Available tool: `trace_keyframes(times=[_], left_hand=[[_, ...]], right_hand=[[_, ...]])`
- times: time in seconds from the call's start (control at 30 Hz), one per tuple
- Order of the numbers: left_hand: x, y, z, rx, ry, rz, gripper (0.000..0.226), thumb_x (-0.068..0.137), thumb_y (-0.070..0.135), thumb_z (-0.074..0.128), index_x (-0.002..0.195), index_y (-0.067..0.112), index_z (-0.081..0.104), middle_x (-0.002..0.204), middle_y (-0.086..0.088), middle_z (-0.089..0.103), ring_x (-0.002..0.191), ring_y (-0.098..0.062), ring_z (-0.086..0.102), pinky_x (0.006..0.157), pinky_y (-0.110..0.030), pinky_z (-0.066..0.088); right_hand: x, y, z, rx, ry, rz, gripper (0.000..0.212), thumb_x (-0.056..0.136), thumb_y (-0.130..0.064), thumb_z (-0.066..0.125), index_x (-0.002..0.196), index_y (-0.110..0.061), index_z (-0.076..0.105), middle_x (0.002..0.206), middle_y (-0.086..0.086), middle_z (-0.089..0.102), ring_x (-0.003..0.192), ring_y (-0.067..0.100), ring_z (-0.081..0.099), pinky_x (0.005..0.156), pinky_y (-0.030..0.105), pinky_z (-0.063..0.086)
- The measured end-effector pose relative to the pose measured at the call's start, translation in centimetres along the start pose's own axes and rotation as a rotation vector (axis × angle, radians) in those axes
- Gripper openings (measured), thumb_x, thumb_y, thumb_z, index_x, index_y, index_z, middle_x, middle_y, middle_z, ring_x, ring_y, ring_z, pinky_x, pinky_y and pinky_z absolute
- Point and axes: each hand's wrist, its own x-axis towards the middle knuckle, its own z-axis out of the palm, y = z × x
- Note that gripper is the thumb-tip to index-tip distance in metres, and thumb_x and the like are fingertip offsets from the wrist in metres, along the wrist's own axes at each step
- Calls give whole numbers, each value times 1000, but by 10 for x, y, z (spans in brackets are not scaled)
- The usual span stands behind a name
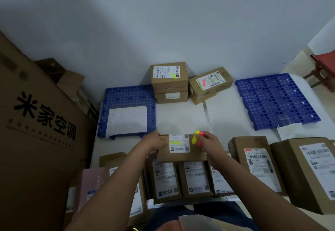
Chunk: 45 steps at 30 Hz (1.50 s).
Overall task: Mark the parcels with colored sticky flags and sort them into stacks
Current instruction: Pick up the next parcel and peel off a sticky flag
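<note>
A person's left hand (154,142) grips the left edge of a small brown parcel (181,149) held above a row of labelled boxes (181,178); its fingers are curled behind the cardboard and mostly hidden. A yellow-green flag (175,142) lies across the parcel's white label. The right hand (211,143) pinches a pad of yellow and pink sticky flags (197,137) at the parcel's upper right corner. Farther back on the white worktop (226,114), a stack of boxes (169,82) topped by a yellow flag stands just beside a single box (210,84) bearing a pink flag. Blue perforated mats (275,100) flank them. Label print is too blurred to read, and a large carton (36,122) is cut off at left.
</note>
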Motion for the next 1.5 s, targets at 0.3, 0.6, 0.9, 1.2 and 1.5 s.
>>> trace_keyframes(times=[0.3, 0.6, 0.9, 1.2, 1.5], left_hand=[[4, 28, -70, -1180, 63, 32, 27, 94, 21, 64, 119, 8, 63, 106, -6, 72, 95, -14, 67, 73, -21, 55], [41, 74, -65, -1658, 10, -16, 22, 89, 13, 70, 108, 3, 67, 106, -12, 67, 101, -18, 65, 85, -28, 59], [110, 146, -66, -1466, 24, 17, 5, 91, 5, 66, 96, 5, 66, 98, -9, 67, 90, -15, 65, 77, -26, 60], [120, 156, -66, -905, 108, 130, 7, 97, 0, 54, 98, 4, 59, 111, -17, 58, 103, -26, 62, 98, -33, 52], [53, 83, -71, -603, 87, 143, 31, 101, 16, 53, 130, 7, 57, 119, -8, 63, 96, -14, 64, 75, -15, 52]], right_hand=[[41, -65, -26, 522, 139, 26, 12, 97, -11, 56, 90, -14, 66, 101, 8, 62, 93, 17, 55, 86, 27, 46], [71, -94, -23, 549, 84, 116, 6, 97, -13, 58, 99, -11, 63, 106, 11, 63, 92, 17, 58, 84, 27, 52], [104, -118, -30, 516, 44, 115, 9, 95, -6, 56, 94, -14, 61, 103, 13, 60, 89, 17, 55, 78, 24, 51], [120, -119, -28, 469, 22, 142, 13, 93, -5, 57, 86, -15, 60, 112, 17, 60, 95, 19, 54, 80, 25, 52], [96, -96, 12, 351, -74, 173, 10, 95, -8, 57, 100, -13, 63, 110, 9, 67, 92, 14, 60, 69, 20, 50]])
